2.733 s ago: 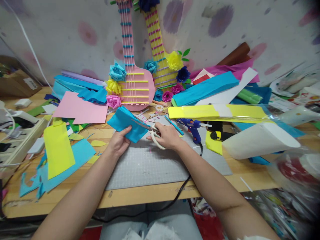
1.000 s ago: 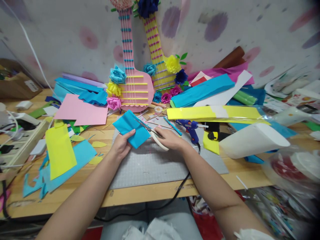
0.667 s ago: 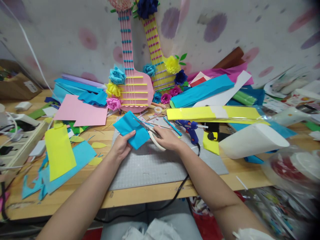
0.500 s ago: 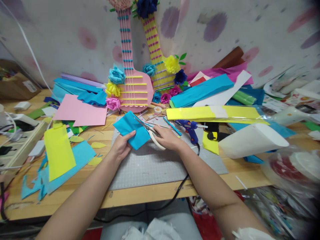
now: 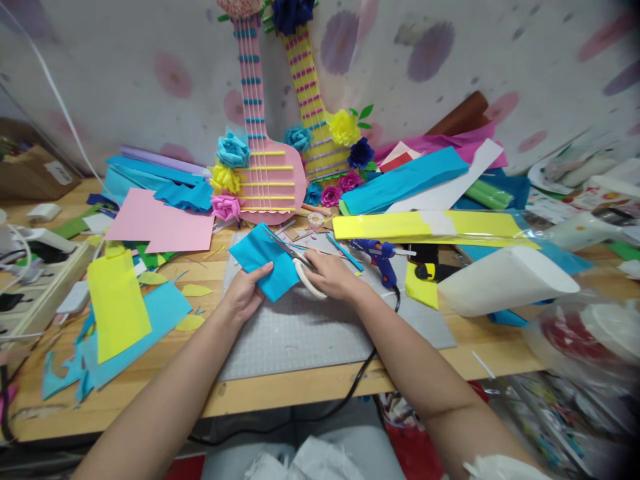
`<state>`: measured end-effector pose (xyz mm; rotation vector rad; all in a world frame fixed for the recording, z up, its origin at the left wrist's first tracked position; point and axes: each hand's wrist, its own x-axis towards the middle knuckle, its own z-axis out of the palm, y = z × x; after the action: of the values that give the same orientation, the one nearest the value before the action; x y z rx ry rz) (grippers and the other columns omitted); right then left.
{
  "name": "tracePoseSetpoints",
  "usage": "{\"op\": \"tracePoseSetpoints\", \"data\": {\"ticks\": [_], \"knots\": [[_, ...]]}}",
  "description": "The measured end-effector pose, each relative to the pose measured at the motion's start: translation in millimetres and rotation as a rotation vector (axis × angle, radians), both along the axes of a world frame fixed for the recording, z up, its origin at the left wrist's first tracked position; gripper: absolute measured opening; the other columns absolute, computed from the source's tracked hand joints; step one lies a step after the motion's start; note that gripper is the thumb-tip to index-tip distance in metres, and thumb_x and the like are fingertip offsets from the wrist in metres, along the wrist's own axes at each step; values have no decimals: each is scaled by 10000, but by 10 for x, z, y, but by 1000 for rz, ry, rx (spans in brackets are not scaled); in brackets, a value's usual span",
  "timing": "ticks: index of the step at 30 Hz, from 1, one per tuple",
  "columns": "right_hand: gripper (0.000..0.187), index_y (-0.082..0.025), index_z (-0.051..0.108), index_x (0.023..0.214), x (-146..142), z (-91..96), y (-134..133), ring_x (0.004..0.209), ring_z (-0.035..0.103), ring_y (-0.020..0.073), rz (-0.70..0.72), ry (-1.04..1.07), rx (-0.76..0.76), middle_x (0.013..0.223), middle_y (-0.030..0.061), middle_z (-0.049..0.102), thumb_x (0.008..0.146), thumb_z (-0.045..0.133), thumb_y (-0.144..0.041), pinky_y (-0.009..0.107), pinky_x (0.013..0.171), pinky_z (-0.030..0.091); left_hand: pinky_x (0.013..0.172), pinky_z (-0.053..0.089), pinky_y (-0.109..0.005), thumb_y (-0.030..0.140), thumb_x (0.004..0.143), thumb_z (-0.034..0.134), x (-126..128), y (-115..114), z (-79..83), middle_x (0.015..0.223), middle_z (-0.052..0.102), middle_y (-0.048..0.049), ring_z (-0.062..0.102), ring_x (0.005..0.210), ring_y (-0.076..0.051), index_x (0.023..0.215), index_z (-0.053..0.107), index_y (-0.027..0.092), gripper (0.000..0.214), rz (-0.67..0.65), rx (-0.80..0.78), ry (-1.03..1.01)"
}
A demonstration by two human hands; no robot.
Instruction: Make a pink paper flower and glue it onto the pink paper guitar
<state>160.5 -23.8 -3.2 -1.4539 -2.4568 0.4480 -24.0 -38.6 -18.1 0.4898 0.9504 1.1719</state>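
Note:
My left hand point(image 5: 247, 293) pinches a blue sheet of crepe paper point(image 5: 273, 267) by its lower left edge, thumb on top. The sheet is held above a grey cutting mat point(image 5: 300, 347). In my right hand point(image 5: 333, 273) is a pair of scissors with white handles point(image 5: 309, 280). Their blades lie along the upper right edge of the blue paper, pointing up and left. Just right of that hand, a blue glue gun point(image 5: 377, 257) rests on the mat.
Two paper guitars, one pink point(image 5: 273, 177) and one yellow point(image 5: 315, 127), lean on the wall. Yellow paper point(image 5: 117, 300) and blue scraps lie left. A wrapped yellow roll point(image 5: 480, 227) and a white tube point(image 5: 505, 280) lie right. A black cord point(image 5: 363, 373) hangs over the table edge.
The blue paper and my left hand have shifted very slightly right. The scissor handles have moved a little closer together and up, with the blades nearer each other.

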Motion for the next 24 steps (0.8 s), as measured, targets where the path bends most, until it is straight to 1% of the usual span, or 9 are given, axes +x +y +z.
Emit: {"op": "tracePoseSetpoints", "data": {"ticks": [4, 9, 13, 18, 24], "knots": [[251, -176, 518, 860, 4, 0, 8, 692, 496, 153, -3, -19, 14, 804, 47, 602, 889, 385, -387, 247, 621, 280, 880, 518, -401, 126, 597, 736, -4, 8, -7, 938, 718, -83, 666, 897, -249, 963, 642, 141, 378, 5, 0, 11], [243, -176, 528, 843, 4, 23, 9, 670, 489, 145, -14, -35, -4, 791, 44, 606, 885, 401, -379, 243, 603, 263, 864, 529, -395, 128, 604, 734, -8, 21, -21, 932, 720, -73, 675, 863, -238, 963, 643, 147, 371, 1, 5, 2], [235, -174, 533, 836, -4, 34, 7, 660, 490, 145, -27, -57, -17, 782, 44, 605, 880, 418, -373, 244, 590, 255, 873, 525, -391, 127, 601, 735, -12, 17, -30, 934, 719, -75, 673, 873, -238, 960, 643, 146, 371, 5, -5, 2], [244, -165, 538, 853, -20, 16, 13, 669, 504, 146, -35, -79, -27, 801, 54, 612, 881, 423, -378, 244, 594, 258, 881, 521, -387, 120, 605, 727, -13, 5, -25, 953, 715, -83, 665, 904, -243, 951, 641, 136, 356, 5, -19, 7], [255, -161, 541, 868, -31, 10, 15, 692, 518, 149, -45, -78, -37, 822, 62, 620, 882, 424, -387, 241, 605, 274, 881, 521, -390, 114, 614, 720, -7, 12, -15, 929, 720, -72, 669, 886, -236, 959, 640, 140, 355, 12, -16, -2]]}}
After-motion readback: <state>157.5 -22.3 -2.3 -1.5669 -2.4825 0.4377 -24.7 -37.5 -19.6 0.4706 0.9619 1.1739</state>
